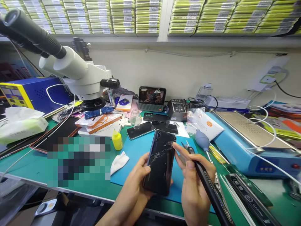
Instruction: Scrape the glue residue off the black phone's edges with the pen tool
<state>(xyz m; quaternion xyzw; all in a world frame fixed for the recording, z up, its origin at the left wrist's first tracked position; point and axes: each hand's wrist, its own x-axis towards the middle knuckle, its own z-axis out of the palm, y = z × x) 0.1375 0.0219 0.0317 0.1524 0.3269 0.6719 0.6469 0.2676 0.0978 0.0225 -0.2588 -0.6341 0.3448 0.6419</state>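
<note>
My left hand (138, 179) grips a black smartphone (161, 166), back side up, by its lower left edge. Cracks and scuffs mark its back glass, and a camera lens shows at the upper left corner. In my right hand (197, 179) is a thick black pen-shaped tool (210, 186) with a narrow pointed tip. That tip sits just right of the phone, apart from it. One fingertip of the right hand touches the phone's upper right edge. Under both hands lies a blue work mat (134, 157).
A microscope (82, 75) overhangs the left side. Beyond the phone lie another phone (141, 130), a yellow bottle (117, 140) and a lit screen (151, 95). A grey air blower (201, 140), tweezers (237, 199) and a blue heating plate machine (254, 153) stand right.
</note>
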